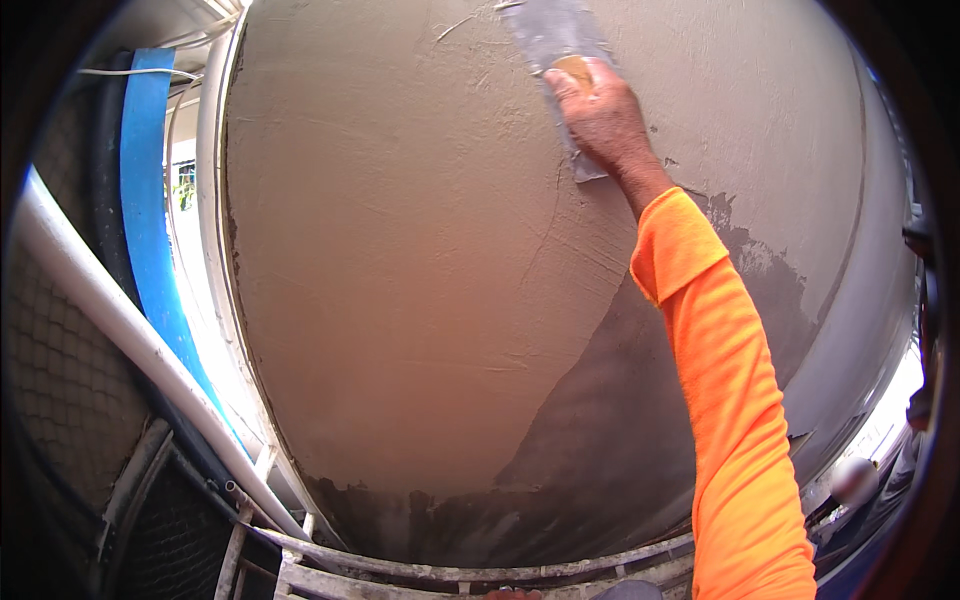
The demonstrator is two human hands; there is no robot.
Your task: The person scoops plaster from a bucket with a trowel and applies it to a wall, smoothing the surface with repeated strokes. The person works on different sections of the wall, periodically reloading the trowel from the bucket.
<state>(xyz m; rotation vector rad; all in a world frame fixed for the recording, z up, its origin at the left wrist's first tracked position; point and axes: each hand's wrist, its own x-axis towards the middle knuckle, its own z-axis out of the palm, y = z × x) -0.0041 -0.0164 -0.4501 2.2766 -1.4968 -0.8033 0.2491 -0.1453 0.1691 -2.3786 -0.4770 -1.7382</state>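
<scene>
A broad plastered wall [400,280] fills the view, smooth and pale across most of it, darker and rougher toward the lower right. To its left run a blue pipe [145,200] and a white pipe [110,310]. High up, the right hand [600,115], orange-sleeved, grips a steel trowel [550,40] pressed flat against the plaster; the left hand [512,594] barely shows at the bottom edge, its grip impossible to tell.

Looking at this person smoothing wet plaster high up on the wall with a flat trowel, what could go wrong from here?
1. The right hand works the flat grey steel trowel at full stretch; uneven pressure could leave ridges like those already in the grey-brown wet plaster wall.
2. The darker bare patch lower right is uncovered; its edge might show as a seam.
3. Dropped plaster could foul the white scaffold rails below.
</scene>
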